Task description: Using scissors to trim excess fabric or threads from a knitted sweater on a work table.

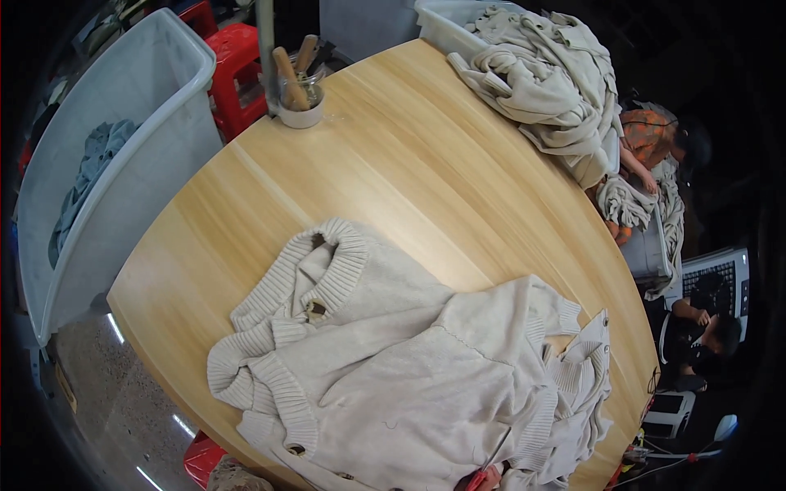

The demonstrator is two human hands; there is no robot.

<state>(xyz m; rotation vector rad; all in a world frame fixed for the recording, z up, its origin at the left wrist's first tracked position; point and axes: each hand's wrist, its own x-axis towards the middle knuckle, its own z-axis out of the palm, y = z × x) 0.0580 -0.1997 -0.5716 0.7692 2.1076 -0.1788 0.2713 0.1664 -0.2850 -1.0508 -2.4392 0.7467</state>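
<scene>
count two wooden handles (pixel 291 80) in one cup (pixel 301 119) at the table's (pixel 196 221) far-left edge, beige knitwear (pixel 393 376) near, bare wood (pixel 385 164) between; cannot tell right hand's (pixel 492 476) grip nor see left hand.

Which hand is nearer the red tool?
Right, most likely: the right hand shows only as a sliver at the lower edge, right beside the red tool. The left hand is out of view, so its place cannot be told.
</scene>
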